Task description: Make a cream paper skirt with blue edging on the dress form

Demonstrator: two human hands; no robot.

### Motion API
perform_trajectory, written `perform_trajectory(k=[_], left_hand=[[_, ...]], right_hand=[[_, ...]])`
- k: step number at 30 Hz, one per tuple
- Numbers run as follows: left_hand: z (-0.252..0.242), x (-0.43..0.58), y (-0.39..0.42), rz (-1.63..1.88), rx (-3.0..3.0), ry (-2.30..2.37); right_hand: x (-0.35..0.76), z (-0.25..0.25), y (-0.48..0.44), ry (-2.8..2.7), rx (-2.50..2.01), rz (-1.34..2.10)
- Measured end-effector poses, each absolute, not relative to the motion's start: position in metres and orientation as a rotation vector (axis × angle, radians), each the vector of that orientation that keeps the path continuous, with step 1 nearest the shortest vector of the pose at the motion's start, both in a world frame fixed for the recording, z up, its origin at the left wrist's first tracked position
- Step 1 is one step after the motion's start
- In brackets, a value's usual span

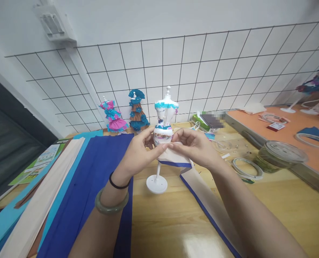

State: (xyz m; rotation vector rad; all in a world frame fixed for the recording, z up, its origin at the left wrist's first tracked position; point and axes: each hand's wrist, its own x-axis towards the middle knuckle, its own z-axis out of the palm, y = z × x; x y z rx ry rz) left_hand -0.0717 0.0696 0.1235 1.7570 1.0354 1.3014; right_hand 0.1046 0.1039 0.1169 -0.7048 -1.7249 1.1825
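Observation:
A small white dress form with turquoise trim and scraps of colour stands upright on a round white base. A cream strip edged in dark blue runs from its lower body down toward the table's front edge. My left hand is at the form's left side, its thumb pressing the strip's upper edge against the form. On the right side, my right hand pinches the same edge between thumb and fingers. Both thumbs nearly meet at the front of the form.
Dark blue, turquoise and cream sheets lie at the left. Two dressed miniature forms stand by the wall. At the right are a tape roll, a lidded round container and an orange board.

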Motion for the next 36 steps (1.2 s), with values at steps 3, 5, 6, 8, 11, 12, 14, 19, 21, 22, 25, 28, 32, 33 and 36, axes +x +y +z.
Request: perform_trajectory(k=[3,5,6,8,11,12,14,19,21,22,25,28,32,33,36], left_hand=[[0.121,-0.069,0.071,1.318,1.700,1.024],[0.120,-0.068,0.073,1.326,1.657,1.012],[0.120,-0.068,0.073,1.327,1.632,1.006],[0.119,-0.068,0.075,1.338,1.576,0.990],[0.121,-0.070,0.077,1.380,1.466,0.991],[0.121,-0.070,0.077,1.400,1.428,1.001],[0.121,-0.073,0.079,1.437,1.365,1.030],[0.120,-0.078,0.081,1.489,1.324,1.060],[0.119,-0.079,0.081,1.485,1.334,1.045],[0.119,-0.079,0.080,1.481,1.338,1.034],[0.120,-0.079,0.078,1.475,1.339,1.003],[0.122,-0.078,0.077,1.491,1.317,0.988],[0.124,-0.079,0.078,1.508,1.279,0.982],[0.125,-0.079,0.078,1.516,1.273,0.987],[0.125,-0.079,0.078,1.527,1.270,0.995]], right_hand=[[0.105,0.115,0.106,-1.756,-0.706,1.134],[0.105,0.113,0.107,-1.767,-0.688,1.152],[0.106,0.113,0.108,-1.778,-0.682,1.167],[0.107,0.113,0.108,-1.821,-0.696,1.138],[0.110,0.119,0.102,-1.906,-0.739,0.809],[0.111,0.122,0.098,-1.941,-0.729,0.660],[0.112,0.127,0.089,-2.044,-0.661,0.413],[0.103,0.128,0.075,-2.289,-0.569,-0.021],[0.097,0.122,0.076,-2.256,-0.569,-0.206],[0.095,0.119,0.078,-2.228,-0.558,-0.285],[0.092,0.111,0.082,-2.175,-0.485,-0.445],[0.092,0.108,0.082,-2.130,-0.389,-0.524],[0.089,0.108,0.077,-2.086,-0.278,-0.567],[0.089,0.108,0.076,-2.076,-0.261,-0.574],[0.087,0.108,0.075,-2.062,-0.260,-0.559]])
